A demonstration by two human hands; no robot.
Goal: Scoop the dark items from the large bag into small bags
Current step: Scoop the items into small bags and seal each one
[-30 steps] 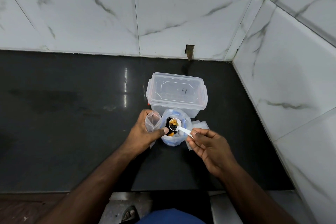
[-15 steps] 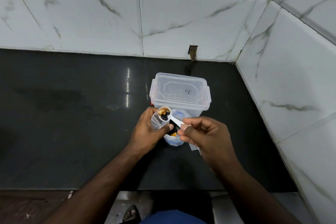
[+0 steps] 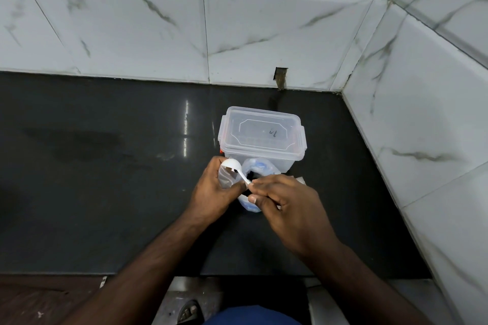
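My left hand grips a small clear bag upright, its mouth held wide. My right hand pinches the handle of a white plastic spoon, whose bowl is turned face down over the small bag's mouth. A dark bit shows just under the bowl. The large bag, clear plastic with blue print, stands on the black counter between my hands, its dark contents visible through its mouth. My right hand hides much of it.
A clear lidded plastic box stands right behind the bags. The black stone counter runs left; tiled walls close the back and the right side. Some flat clear plastic pokes out at the right of the large bag.
The spoon, loaded with dark and yellow pieces, rose out of the large bag, moved left over the small bag and has tipped over. My left hand kept the small bag in place.
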